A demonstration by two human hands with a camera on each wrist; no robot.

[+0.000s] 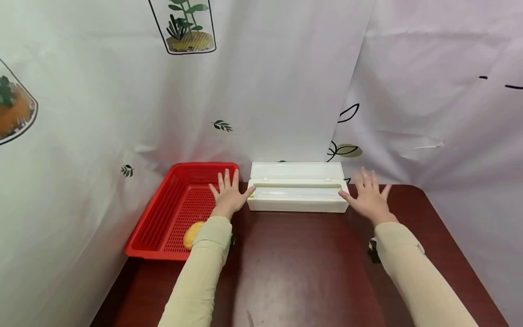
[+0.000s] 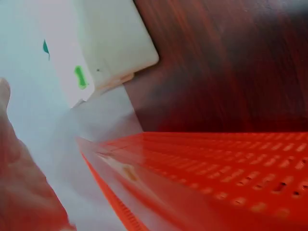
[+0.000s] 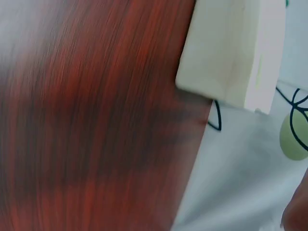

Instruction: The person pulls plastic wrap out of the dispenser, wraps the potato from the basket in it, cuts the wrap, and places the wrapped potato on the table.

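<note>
My left hand hovers with fingers spread between the red basket and a white box. The right hand, fingers also splayed, is at the box's right end, its thumb overlapping that corner in the head view. Neither hand holds anything. The long white box has its lid raised at the back, and a clear, shiny roll, like cling film, lies inside. A green mark shows on its left end. In the right wrist view only a blurred bit of hand appears.
The red perforated basket stands on the left of the dark wooden table. A round yellow thing lies in it, partly behind my left sleeve. White printed cloth hangs behind the table and along its sides.
</note>
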